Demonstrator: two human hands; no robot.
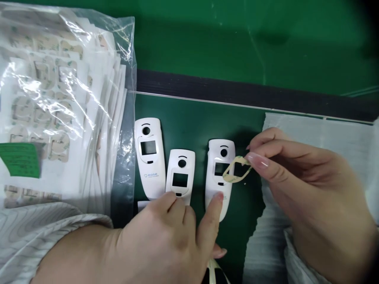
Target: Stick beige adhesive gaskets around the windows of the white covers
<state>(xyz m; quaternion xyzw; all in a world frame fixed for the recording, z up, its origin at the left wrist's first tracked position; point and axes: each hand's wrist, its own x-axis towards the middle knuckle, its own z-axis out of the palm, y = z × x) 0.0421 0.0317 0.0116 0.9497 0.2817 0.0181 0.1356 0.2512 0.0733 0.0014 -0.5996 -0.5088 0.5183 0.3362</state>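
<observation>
A thin, ring-shaped adhesive gasket (229,172) is being pinched at one edge by the right hand (299,185), which is grasping it between curled fingertips (257,161) and holding it over the side of the rightmost white plastic faceplate (220,199). That faceplate is lying on a green mat (195,122) with two more white plastic faceplates, the middle faceplate (177,156) and the left faceplate (148,169), all side by side and each showing a lens hole and a square window. The left hand (160,236) is reaching in from below, not clenched, with its index finger pressing on the rightmost faceplate and its other fingers resting on the middle one. At the left, a clear plastic bag (127,51) is holding a stack of backing sheets (44,71) dotted with similar gaskets, and a green label (20,159) is showing through it, while a white sheet (310,134) is lying under the right hand
</observation>
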